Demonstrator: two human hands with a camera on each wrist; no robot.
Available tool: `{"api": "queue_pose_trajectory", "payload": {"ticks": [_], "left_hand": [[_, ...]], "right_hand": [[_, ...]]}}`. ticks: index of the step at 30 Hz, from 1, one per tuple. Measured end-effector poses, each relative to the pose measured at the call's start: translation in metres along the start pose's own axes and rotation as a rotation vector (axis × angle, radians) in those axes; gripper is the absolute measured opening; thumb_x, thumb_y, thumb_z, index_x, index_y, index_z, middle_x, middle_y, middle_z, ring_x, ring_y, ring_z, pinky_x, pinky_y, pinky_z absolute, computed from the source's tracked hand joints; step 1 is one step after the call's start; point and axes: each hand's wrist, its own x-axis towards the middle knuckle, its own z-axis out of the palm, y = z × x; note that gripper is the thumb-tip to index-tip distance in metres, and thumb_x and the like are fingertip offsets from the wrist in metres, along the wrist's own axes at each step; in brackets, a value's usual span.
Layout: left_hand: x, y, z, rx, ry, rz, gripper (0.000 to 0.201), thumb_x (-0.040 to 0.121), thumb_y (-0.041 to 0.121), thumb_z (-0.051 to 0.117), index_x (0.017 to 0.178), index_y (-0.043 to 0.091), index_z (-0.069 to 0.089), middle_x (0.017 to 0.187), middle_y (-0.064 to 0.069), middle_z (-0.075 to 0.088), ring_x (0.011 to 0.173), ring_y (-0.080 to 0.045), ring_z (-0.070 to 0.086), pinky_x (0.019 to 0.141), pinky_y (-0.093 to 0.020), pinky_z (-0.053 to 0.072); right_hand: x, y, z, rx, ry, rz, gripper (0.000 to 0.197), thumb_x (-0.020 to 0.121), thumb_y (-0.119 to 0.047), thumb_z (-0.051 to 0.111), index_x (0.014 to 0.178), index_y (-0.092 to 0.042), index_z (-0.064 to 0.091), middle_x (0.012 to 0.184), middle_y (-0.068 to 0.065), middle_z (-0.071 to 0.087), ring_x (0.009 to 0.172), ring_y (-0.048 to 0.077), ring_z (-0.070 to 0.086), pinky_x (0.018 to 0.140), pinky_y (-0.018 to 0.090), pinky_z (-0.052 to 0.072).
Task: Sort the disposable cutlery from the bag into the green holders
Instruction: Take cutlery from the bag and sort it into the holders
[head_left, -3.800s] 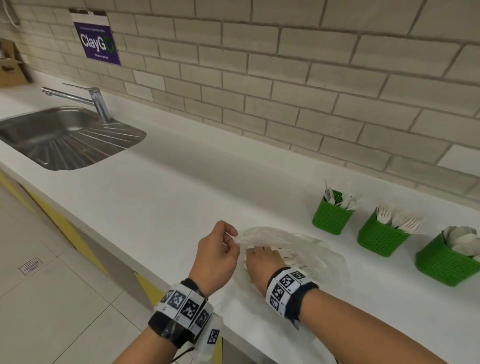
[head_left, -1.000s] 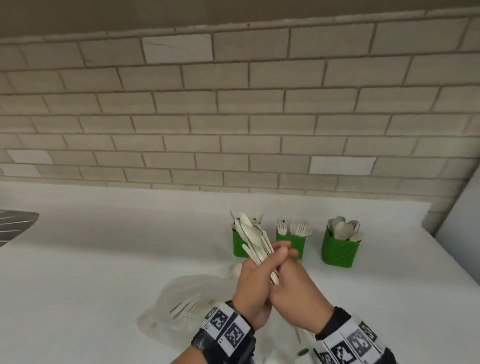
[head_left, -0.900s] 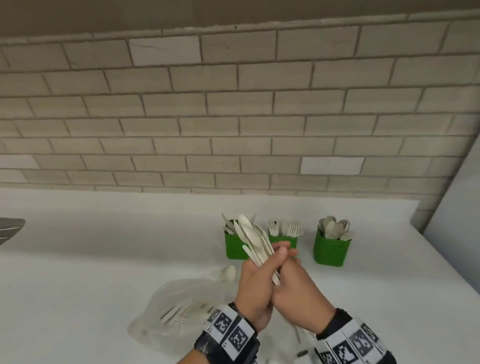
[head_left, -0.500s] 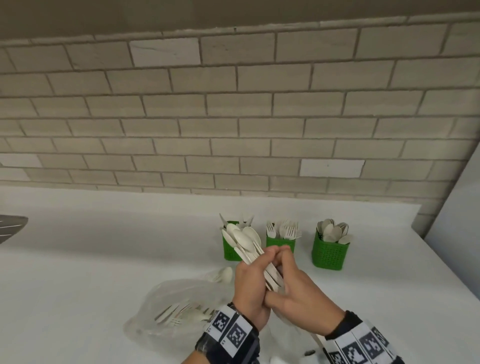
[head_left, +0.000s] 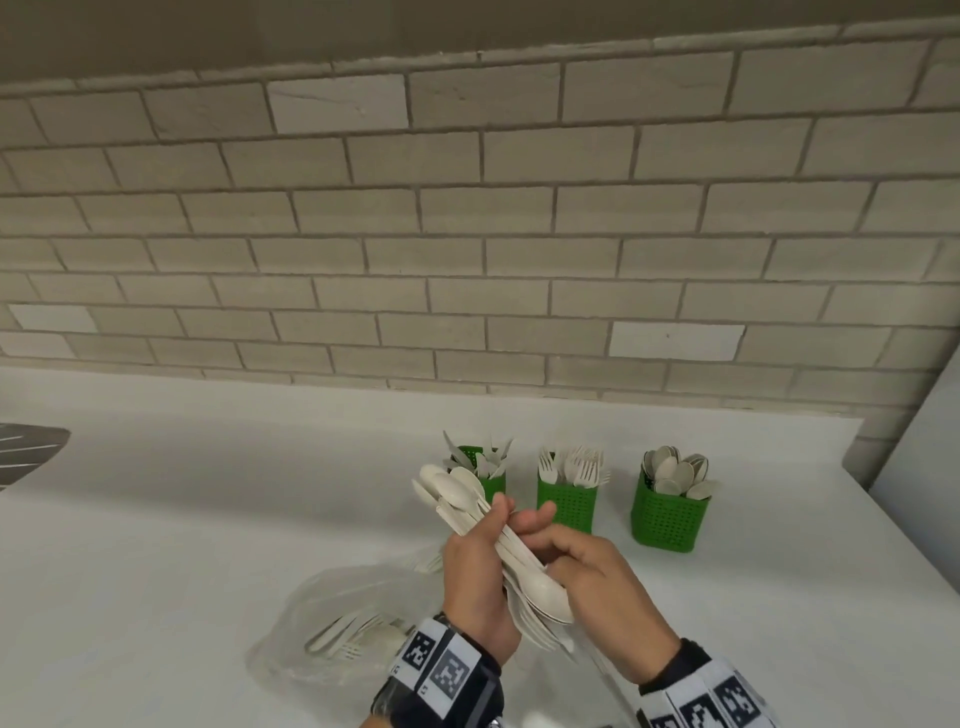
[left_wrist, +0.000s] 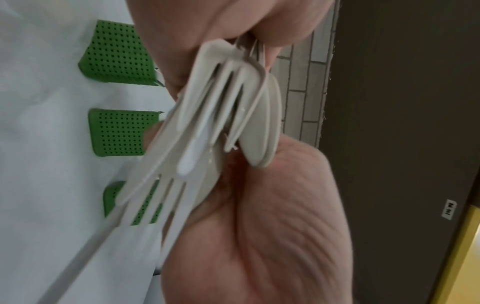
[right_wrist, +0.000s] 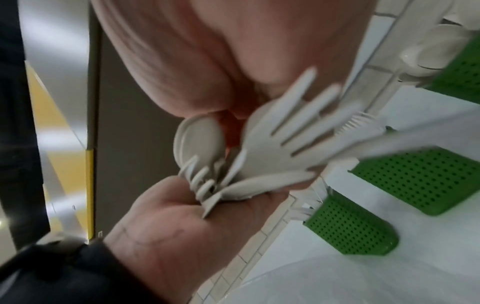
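Observation:
Both my hands hold one bundle of pale disposable cutlery (head_left: 467, 514) above the white counter (head_left: 208, 519). My left hand (head_left: 493, 525) grips its middle, spoon bowls sticking out above it. My right hand (head_left: 550, 545) pinches the lower part, where a spoon bowl and fork tines point down. The wrist views show forks and spoons mixed in the bundle (left_wrist: 221, 113) (right_wrist: 233, 164). Three green holders stand behind: the left holder (head_left: 488, 486) with knives, the middle holder (head_left: 566, 506) with forks, the right holder (head_left: 670, 519) with spoons. The clear plastic bag (head_left: 337, 618) lies below my hands with several forks inside.
A brick wall (head_left: 467, 234) backs the counter. The steel sink drainer (head_left: 26, 452) shows at the far left edge. A grey panel (head_left: 924, 467) closes the counter's right end. The counter's front edge is out of view.
The bundle has come out of the bag and up into both hands. Over the last second it has tilted further left and my right hand has slid down toward its lower end.

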Motion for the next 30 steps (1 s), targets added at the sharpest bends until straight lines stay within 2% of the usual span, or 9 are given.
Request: {"api": "queue_pose_trajectory", "payload": {"ticks": [3,5,7,10,12,17,22,26,30], "left_hand": [[0.003,-0.003,0.0,-0.003,-0.014,-0.033,0.025,0.096,0.017,0.057,0.075,0.004,0.057,0.088,-0.025,0.068,0.093,-0.036,0.072,0.073,-0.05,0.058],[0.006,-0.002,-0.001,-0.001,-0.01,0.001,0.023,0.096,0.016,0.057,0.076,0.005,0.056,0.076,-0.019,0.06,0.097,-0.035,0.072,0.083,-0.052,0.055],[0.011,0.005,-0.003,0.0,0.017,0.081,0.02,0.098,0.013,0.055,0.078,0.008,0.054,0.058,-0.006,0.045,0.073,-0.027,0.072,0.091,-0.05,0.054],[0.018,0.023,-0.001,-0.084,0.017,0.096,0.023,0.097,0.012,0.053,0.074,0.014,0.049,0.054,0.003,0.029,0.04,-0.01,0.037,0.057,-0.032,0.055],[0.021,0.032,-0.003,-0.086,0.008,0.065,0.024,0.095,0.013,0.053,0.072,0.017,0.046,0.055,0.005,0.027,0.039,-0.008,0.028,0.038,-0.021,0.036],[0.021,0.03,-0.012,0.077,-0.038,-0.04,0.023,0.093,0.013,0.056,0.074,0.018,0.043,0.054,0.005,0.029,0.039,-0.007,0.026,0.035,-0.019,0.025],[0.014,0.014,-0.007,0.296,-0.199,-0.154,0.025,0.092,0.026,0.063,0.078,0.013,0.047,0.057,0.0,0.035,0.039,-0.009,0.03,0.036,-0.017,0.028],[0.015,0.006,-0.005,0.214,-0.319,-0.236,0.049,0.075,0.057,0.077,0.076,0.016,0.051,0.064,0.002,0.03,0.051,-0.009,0.038,0.049,-0.022,0.038],[0.02,0.005,-0.01,0.244,-0.262,-0.22,0.059,0.054,0.053,0.092,0.081,0.009,0.063,0.064,-0.001,0.043,0.054,-0.013,0.046,0.055,-0.025,0.043]], "right_hand": [[0.004,0.01,-0.006,0.194,0.011,0.095,0.035,0.083,0.009,0.048,0.092,-0.014,0.072,0.088,0.012,0.074,0.078,0.021,0.067,0.07,0.03,0.05],[0.007,0.019,-0.013,0.331,-0.043,0.175,0.028,0.085,0.016,0.049,0.099,-0.003,0.064,0.086,0.022,0.07,0.071,0.026,0.062,0.063,0.031,0.048],[0.006,0.03,-0.023,0.46,-0.14,0.246,0.025,0.082,0.019,0.053,0.103,0.005,0.058,0.085,0.027,0.066,0.066,0.028,0.058,0.055,0.03,0.045],[-0.001,0.041,-0.038,0.432,-0.211,0.263,0.031,0.068,0.013,0.059,0.098,0.008,0.063,0.081,0.024,0.064,0.062,0.028,0.058,0.048,0.028,0.041],[-0.004,0.045,-0.044,0.272,-0.188,0.229,0.029,0.072,0.012,0.055,0.093,-0.001,0.071,0.08,0.015,0.068,0.063,0.022,0.059,0.05,0.027,0.041],[-0.009,0.022,-0.055,-0.153,0.037,-0.207,0.057,0.091,0.012,0.045,0.093,-0.038,0.073,0.084,-0.01,0.06,0.071,0.006,0.055,0.069,0.015,0.043],[-0.008,-0.013,-0.032,-0.273,0.127,-0.769,0.033,0.087,0.014,0.051,0.091,-0.014,0.069,0.092,-0.001,0.055,0.083,0.012,0.059,0.075,0.019,0.047],[-0.004,-0.001,-0.004,-0.352,0.142,-0.966,0.027,0.097,0.001,0.043,0.088,-0.008,0.067,0.094,0.006,0.055,0.092,0.018,0.059,0.099,0.036,0.047],[-0.015,0.022,0.008,-0.301,0.133,-0.848,0.019,0.094,-0.026,0.063,0.083,-0.011,0.068,0.098,0.002,0.062,0.103,0.017,0.063,0.094,0.029,0.049]]}}
